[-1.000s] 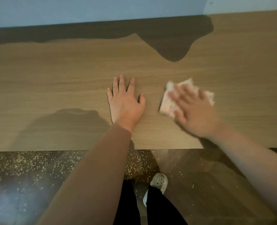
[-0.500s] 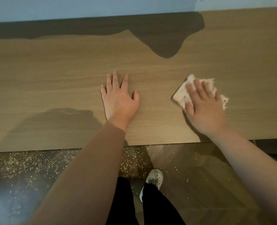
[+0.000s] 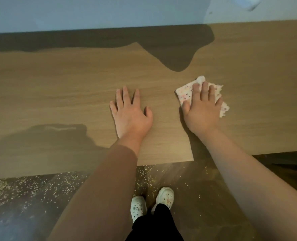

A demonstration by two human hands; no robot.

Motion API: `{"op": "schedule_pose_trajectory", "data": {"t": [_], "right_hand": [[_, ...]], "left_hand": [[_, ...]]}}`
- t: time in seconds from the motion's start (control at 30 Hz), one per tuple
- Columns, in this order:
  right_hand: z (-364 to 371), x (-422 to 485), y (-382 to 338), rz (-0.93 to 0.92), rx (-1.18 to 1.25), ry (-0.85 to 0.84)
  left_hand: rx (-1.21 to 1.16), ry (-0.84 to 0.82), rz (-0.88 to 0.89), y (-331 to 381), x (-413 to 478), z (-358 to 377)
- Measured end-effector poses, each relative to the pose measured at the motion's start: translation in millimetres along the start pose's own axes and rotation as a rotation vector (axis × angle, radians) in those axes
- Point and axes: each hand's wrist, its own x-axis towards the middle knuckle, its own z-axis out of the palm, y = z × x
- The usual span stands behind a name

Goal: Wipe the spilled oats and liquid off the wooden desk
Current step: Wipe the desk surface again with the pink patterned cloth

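Pressing cloth (image 3: 185, 92) under straight, unclamped right hand (image 3: 202, 112) fingers; bracing left hand (image 3: 131, 115), fingers apart, on desk (image 3: 57, 94). Risk: losing cloth mid-wipe.

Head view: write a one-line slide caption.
Right hand presses a cloth on the desk; left hand rests flat beside it; oats scattered on the floor below.

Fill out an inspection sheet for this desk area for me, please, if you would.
Surface: wooden desk, no oats seen; dark patches at back and near left, liquid or shadow, cannot tell.
Job's things: patterned cloth lying on desk, right of centre.
Clutter: nothing seen.
Hands: left hand flat on desk; right hand presses cloth, fingers straight.
Cables: nothing seen.
Surroundings: oats scattered on floor near white shoes; pale wall behind.
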Motion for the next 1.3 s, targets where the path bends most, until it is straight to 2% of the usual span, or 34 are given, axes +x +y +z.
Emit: {"op": "schedule_pose_trajectory", "data": {"t": [0.1,0.17,0.2,0.27,0.33,0.37,0.43,0.53,0.57,0.6,0.7,0.73,0.93,1.0,1.07,1.13,1.2,1.3], "right_hand": [[10.5,-45.9,-8.4,-0.42,-0.078,-0.046],[2.9,-39.8,14.6,-0.578,-0.105,-0.093],[-1.6,-27.1,26.0,-0.554,-0.111,-0.096],[-8.0,-0.4,35.0,-0.35,-0.103,-0.068],[-7.0,14.5,19.7,-0.134,-0.062,-0.03],[-4.4,14.7,6.6,-0.089,-0.054,-0.013],[0.9,0.7,-14.3,-0.197,-0.061,-0.014],[1.4,-17.1,4.3,-0.601,-0.134,-0.105],[-3.4,-10.9,19.8,-0.673,-0.151,-0.114],[-9.2,-2.1,34.2,-0.659,-0.156,-0.12],[-16.2,17.6,55.0,-0.365,-0.13,-0.079],[-16.6,17.0,51.0,-0.316,-0.128,-0.07],[-34.1,-3.5,62.4,-0.437,-0.277,-0.222],[-42.0,-6.8,75.9,-0.469,-0.249,-0.174],[-41.7,-16.9,84.4,-0.61,-0.232,-0.101],[-35.9,-23.4,91.0,-0.73,-0.232,-0.167],[-28.2,-14.0,97.9,-0.741,-0.224,-0.241],[-28.5,27.5,102.7,-0.593,-0.15,-0.136]], "left_hand": [[0.004,-0.008,0.007,-0.7,1.8,0.6],[0.018,-0.013,0.009,-0.9,1.9,1.5],[0.022,-0.016,0.011,-0.7,1.6,1.7],[0.03,-0.015,0.015,-0.4,1.0,1.5],[0.023,-0.018,0.015,0.2,1.5,1.3],[0.024,-0.019,0.013,0.1,1.9,1.5],[0.034,-0.022,0.012,0.3,2.1,1.3],[0.044,-0.029,0.011,-0.2,1.6,1.8],[0.055,-0.031,0.01,-0.2,1.4,1.5],[0.065,-0.031,0.009,0.1,1.1,1.0],[0.086,-0.026,-0.001,2.5,-0.7,-1.0],[0.089,-0.031,-0.005,3.7,-1.4,-2.4],[0.123,-0.054,-0.088,19.9,0.6,-13.8],[0.102,-0.027,-0.083,38.5,-3.1,-13.3],[0.042,0.001,-0.036,62.9,-9.4,-6.7],[-0.025,0.007,-0.028,83.5,-13.5,3.5],[-0.052,0.009,-0.061,93.9,-14.1,14.4],[-0.016,0.017,-0.084,95.7,-12.2,23.6]]}}
